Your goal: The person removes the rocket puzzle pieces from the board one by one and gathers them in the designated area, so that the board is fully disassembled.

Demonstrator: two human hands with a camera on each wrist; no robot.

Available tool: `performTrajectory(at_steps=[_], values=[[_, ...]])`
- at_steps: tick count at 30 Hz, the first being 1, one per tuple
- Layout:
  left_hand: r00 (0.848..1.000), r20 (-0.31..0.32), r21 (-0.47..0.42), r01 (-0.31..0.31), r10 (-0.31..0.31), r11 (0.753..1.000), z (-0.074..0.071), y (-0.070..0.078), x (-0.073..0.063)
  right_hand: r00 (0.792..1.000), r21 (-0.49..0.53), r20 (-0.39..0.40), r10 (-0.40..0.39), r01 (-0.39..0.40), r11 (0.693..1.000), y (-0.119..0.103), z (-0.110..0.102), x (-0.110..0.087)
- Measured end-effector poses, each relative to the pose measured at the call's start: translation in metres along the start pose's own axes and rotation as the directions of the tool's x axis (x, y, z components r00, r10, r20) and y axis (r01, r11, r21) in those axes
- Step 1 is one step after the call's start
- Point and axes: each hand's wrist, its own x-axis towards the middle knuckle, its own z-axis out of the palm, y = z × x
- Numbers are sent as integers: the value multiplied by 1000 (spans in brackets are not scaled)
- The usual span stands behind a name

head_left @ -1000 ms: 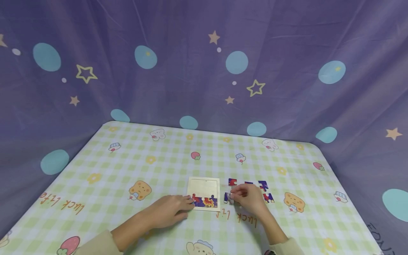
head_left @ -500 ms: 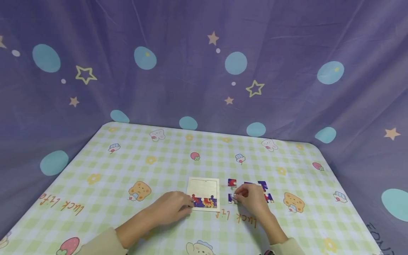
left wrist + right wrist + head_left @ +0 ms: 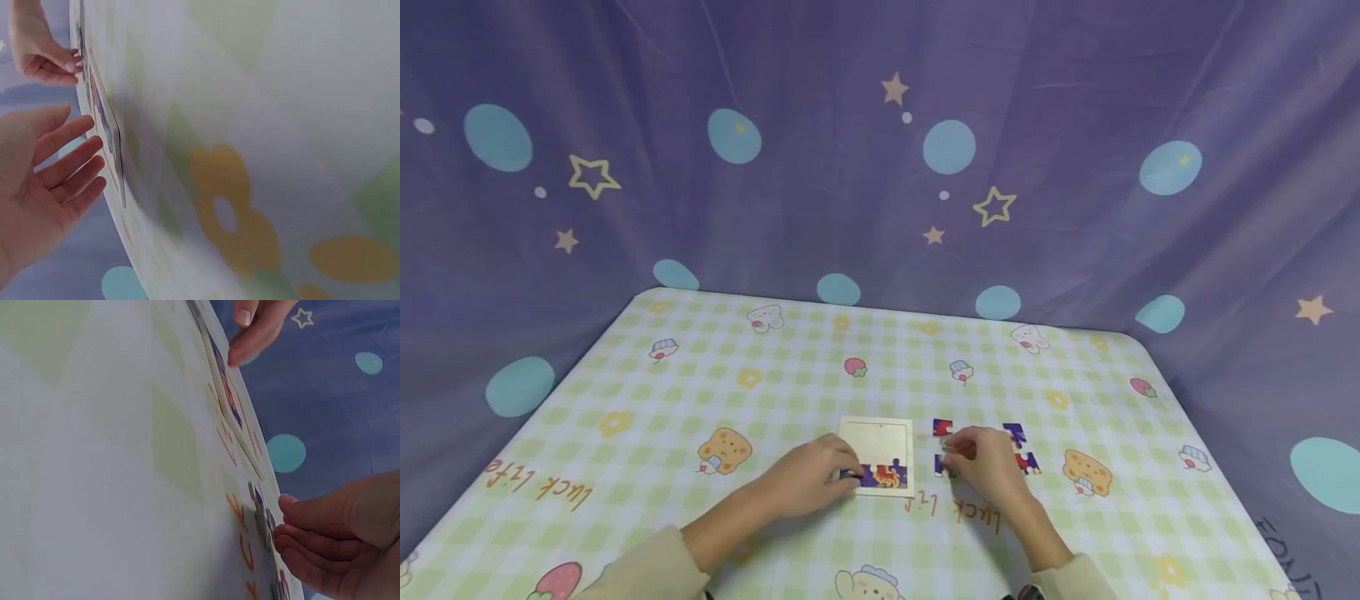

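Note:
My left hand (image 3: 811, 477) lies over the left edge of a shallow wooden puzzle tray (image 3: 911, 450). Its fingers spread loosely beside the tray in the left wrist view, holding nothing. Joined jigsaw pieces (image 3: 883, 477), purple with red and yellow, fill the tray's near row; bare wood shows behind them. To the tray's right, my right hand (image 3: 990, 462) hovers low over loose pieces, thumb and fingers bent with a gap between them in the right wrist view. Its fingertips are right at a purple jigsaw piece (image 3: 938, 465), which they partly hide.
Other loose pieces lie around the right hand: a red and purple piece (image 3: 942, 427) behind it, a purple piece (image 3: 1014, 433) and a red and purple piece (image 3: 1027, 463) to its right. A green checked tablecloth (image 3: 805, 375) covers the table; a purple curtain (image 3: 820, 192) hangs behind.
A second ago the right fingers were on the purple piece, which then shifted slightly right. Now those fingertips have parted above it. The left hand has edged farther over the tray's left side.

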Motion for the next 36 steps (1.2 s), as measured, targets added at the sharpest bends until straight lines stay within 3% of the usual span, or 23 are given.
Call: performTrajectory(at_steps=[9, 15, 26, 36], values=[[988, 148, 24, -51, 47, 998, 1, 9, -4, 982, 5, 45, -186, 186, 983, -14, 16, 2], [983, 162, 63, -96, 84, 993, 6, 10, -6, 959, 2, 100, -267, 268, 963, -23, 25, 2], [978, 188, 85, -106, 88, 991, 7, 6, -9, 933, -58, 139, -331, 342, 938, -32, 33, 0], [977, 178, 61, -126, 113, 990, 4, 8, -11, 948, -50, 150, -279, 289, 956, -35, 35, 0]])
